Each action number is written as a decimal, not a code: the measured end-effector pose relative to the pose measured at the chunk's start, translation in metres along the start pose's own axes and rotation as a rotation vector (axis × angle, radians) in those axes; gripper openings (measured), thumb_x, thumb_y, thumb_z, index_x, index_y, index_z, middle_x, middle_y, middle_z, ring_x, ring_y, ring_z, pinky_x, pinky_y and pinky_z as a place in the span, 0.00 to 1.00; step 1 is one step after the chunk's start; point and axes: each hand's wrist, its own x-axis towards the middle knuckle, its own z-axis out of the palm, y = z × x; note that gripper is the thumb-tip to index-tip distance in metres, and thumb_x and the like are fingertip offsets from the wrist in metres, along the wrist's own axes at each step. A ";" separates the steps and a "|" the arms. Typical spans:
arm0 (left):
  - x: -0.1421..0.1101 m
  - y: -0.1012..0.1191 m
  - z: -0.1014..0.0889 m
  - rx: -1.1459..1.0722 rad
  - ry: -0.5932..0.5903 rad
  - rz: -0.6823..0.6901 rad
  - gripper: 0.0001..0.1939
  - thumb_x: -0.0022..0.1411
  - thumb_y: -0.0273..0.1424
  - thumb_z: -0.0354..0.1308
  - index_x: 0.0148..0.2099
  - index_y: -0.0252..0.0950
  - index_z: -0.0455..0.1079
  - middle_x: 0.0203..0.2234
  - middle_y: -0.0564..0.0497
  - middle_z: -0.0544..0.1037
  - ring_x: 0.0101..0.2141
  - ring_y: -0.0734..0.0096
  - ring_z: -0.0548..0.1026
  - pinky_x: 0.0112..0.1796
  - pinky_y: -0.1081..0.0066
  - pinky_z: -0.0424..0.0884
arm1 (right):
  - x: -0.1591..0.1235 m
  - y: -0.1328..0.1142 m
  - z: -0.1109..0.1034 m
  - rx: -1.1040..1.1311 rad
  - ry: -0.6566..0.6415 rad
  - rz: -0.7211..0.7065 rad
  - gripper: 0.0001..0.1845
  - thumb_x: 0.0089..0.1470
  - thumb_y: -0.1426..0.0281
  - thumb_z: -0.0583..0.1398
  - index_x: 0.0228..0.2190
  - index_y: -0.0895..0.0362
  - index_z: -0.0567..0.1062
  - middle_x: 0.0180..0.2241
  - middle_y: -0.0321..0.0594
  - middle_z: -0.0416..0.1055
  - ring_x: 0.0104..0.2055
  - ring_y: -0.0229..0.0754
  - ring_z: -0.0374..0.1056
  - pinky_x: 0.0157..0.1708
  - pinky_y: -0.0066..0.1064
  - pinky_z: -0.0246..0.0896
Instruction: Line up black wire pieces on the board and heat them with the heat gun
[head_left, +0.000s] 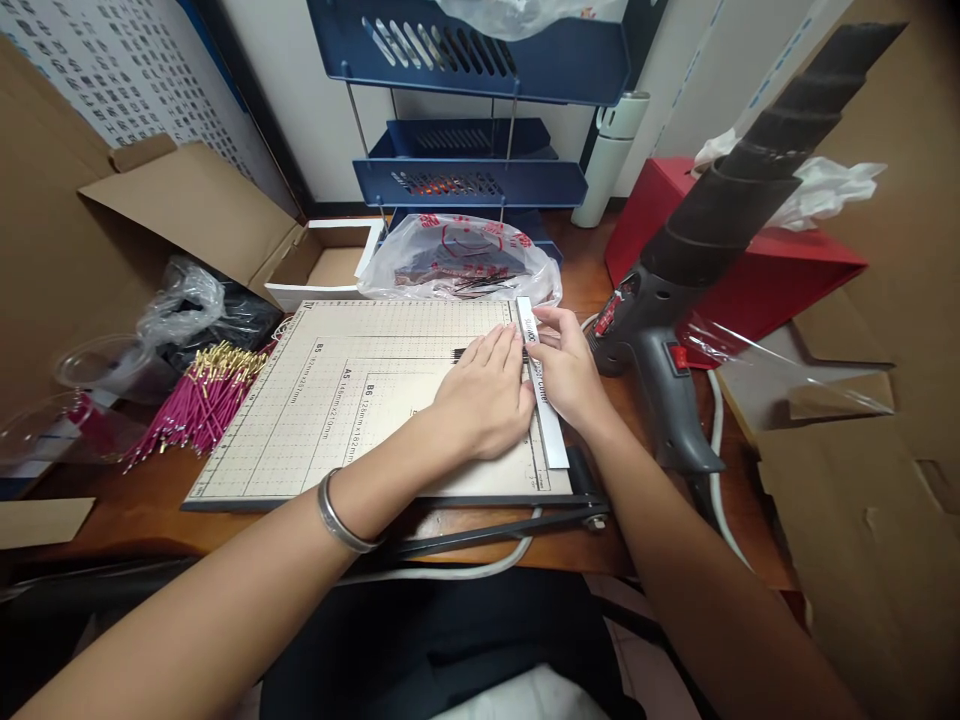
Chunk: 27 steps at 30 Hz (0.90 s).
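Note:
A paper cutter [300,400] with printed size grids lies in front of me; its dark arm [495,538] is lowered along the near side. My left hand [491,390] lies flat on the board, fingers stretched out, pressing near the right edge. Thin black strands [459,355] stick out to the left from under its fingers. My right hand [570,370] is closed at the white guide strip [551,440] on the board's right edge, thumb and fingertips against it. What those fingertips hold, if anything, is hidden.
A heat gun [675,340] stands close right of my right hand, before a red box [787,260]. Magenta, gold-tipped pieces [206,395] lie in a heap at left. A plastic bag [465,255], an open carton [330,255] and blue shelves [469,180] are behind the board.

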 end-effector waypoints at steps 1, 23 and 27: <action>0.001 0.000 0.000 -0.007 -0.006 0.009 0.39 0.76 0.37 0.33 0.79 0.16 0.40 0.79 0.34 0.39 0.78 0.54 0.38 0.76 0.54 0.39 | 0.000 0.001 0.000 0.001 -0.001 -0.005 0.23 0.46 0.71 0.60 0.47 0.51 0.71 0.54 0.46 0.75 0.56 0.52 0.73 0.67 0.55 0.64; -0.033 -0.023 0.001 -0.040 0.010 0.012 0.39 0.80 0.46 0.34 0.80 0.24 0.42 0.79 0.40 0.40 0.78 0.58 0.39 0.76 0.55 0.39 | -0.007 -0.001 -0.002 -0.203 -0.112 -0.107 0.31 0.45 0.62 0.64 0.52 0.53 0.69 0.57 0.51 0.72 0.60 0.57 0.70 0.64 0.56 0.64; -0.034 -0.022 0.000 -0.030 0.008 0.009 0.39 0.80 0.46 0.34 0.80 0.24 0.41 0.79 0.40 0.40 0.78 0.58 0.39 0.76 0.56 0.38 | -0.006 -0.003 -0.002 -0.243 -0.089 -0.113 0.28 0.44 0.64 0.64 0.50 0.53 0.72 0.53 0.49 0.75 0.56 0.56 0.72 0.61 0.56 0.67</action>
